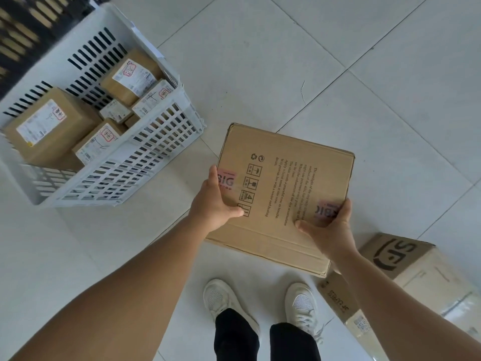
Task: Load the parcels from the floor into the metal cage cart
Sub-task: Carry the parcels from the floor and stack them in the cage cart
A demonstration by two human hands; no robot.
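Both hands up, big cardboard box (283, 194) held above the floor tiles.
Left hand (212, 204) and right hand (329, 227) clamp opposite edges, thumbs on top; white slatted crate (145, 152) of parcels sits left.

Box (286, 188): brown cardboard, flat and wide, printed with black handling symbols and a text block, pink "BIG" tape at two edges; held above the tiled floor, tilted, gripped at both near corners. Second box (421, 277): cardboard, black logo, taped, on the floor at right. Third box (343, 306): partly hidden, lying beside it.
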